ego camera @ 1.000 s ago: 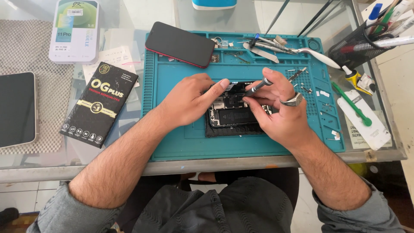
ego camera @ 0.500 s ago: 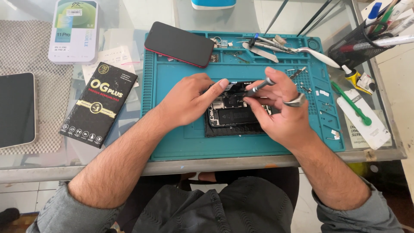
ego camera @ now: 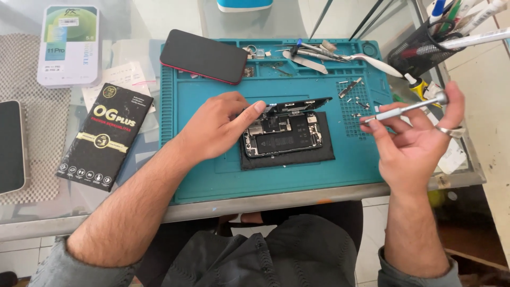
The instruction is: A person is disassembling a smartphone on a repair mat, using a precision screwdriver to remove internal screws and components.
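An opened phone [ego camera: 282, 135] lies on a black pad [ego camera: 329, 154] in the middle of a teal work mat [ego camera: 212, 175], its inner boards and battery showing. Its screen panel [ego camera: 297, 104] is tilted up along the far edge. My left hand [ego camera: 218, 127] rests at the phone's left side, fingertips holding up the lifted screen panel. My right hand [ego camera: 417, 141] is off to the right of the phone, above the mat's right edge, gripping a slim silver screwdriver [ego camera: 406, 109] with its tip pointing left. A ring is on one finger of that hand.
A dark phone [ego camera: 204, 56] with a red edge lies at the mat's back left. Tweezers and small tools [ego camera: 313, 53] lie along the back. A mesh pen holder [ego camera: 419, 50] stands back right. A black box [ego camera: 106, 135], a white box [ego camera: 69, 45] and another phone [ego camera: 10, 146] lie left.
My right hand has lifted away from the phone and moved right with the screwdriver. The open phone and its raised screen are now uncovered. My left hand stays at the phone's left side.
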